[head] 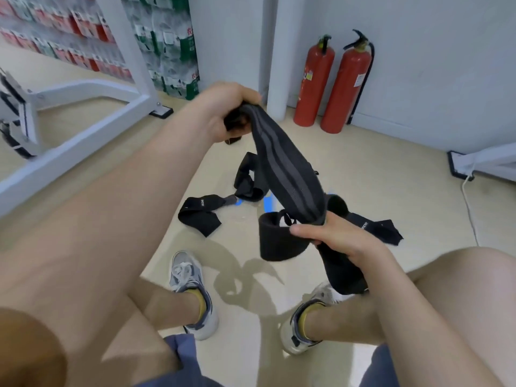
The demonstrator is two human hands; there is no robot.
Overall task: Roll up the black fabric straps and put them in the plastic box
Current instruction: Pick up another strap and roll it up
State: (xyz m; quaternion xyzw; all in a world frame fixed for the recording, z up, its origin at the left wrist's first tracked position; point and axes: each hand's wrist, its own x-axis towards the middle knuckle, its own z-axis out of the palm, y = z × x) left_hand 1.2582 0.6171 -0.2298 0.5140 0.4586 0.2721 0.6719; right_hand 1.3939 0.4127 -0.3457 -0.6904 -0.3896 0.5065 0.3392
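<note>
A black fabric strap with grey stripes [287,169] stretches in the air between my two hands. My left hand [223,107] grips its far end up high. My right hand [335,236] grips the near end, where a wide black flap [279,241] and another black length hang down below my fingers. More black straps lie on the floor beyond: one at the left [199,213], one in the middle [247,177], one at the right [377,227]. No plastic box is in view.
Two red fire extinguishers [332,82] stand against the wall at the back right. A white metal frame [83,132] crosses the floor at the left. My two feet in grey shoes [190,289] are planted below the strap. A white cable [469,208] runs at the right.
</note>
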